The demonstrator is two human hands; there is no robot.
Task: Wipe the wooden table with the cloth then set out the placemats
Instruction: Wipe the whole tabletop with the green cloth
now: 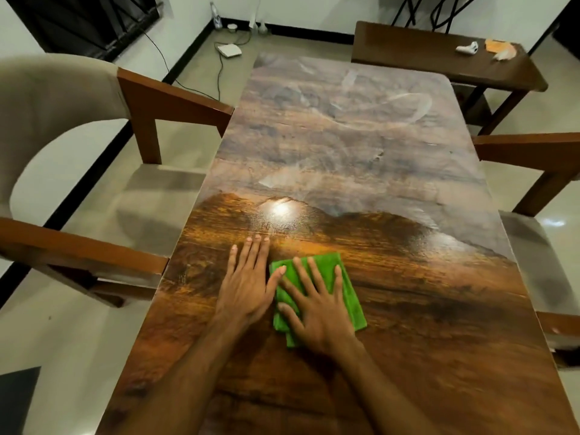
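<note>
The right hand (317, 309) lies flat on a folded green cloth (351, 306), its fingers straight and spread, pressing the cloth down onto the wooden counter (408, 309). The left hand (248, 287) rests palm-down on the bare wood just beside it, fingers straight and close together. Its thumb reaches across to touch the cloth's left edge. Neither hand curls round anything.

The cloth sits on the near half of the counter, slightly left of the middle. Around it the wood looks dark, glossy and richly grained, and a bright glare (280, 210) from a lamp shines just beyond the left fingertips. The far half of the counter carries a dull greyish film marked with curved streaks.

A cushioned armchair (62, 98) with a wooden frame stands at the left side, and the wooden arm of another chair (533, 152) shows at the right. Beyond the far end stands a second, smaller counter (423, 51) bearing a white object (467, 48) and some pale orange items that are too blurred to name. On the floor by the far wall are a white box (229, 50) with cables and a bottle (216, 15).
</note>
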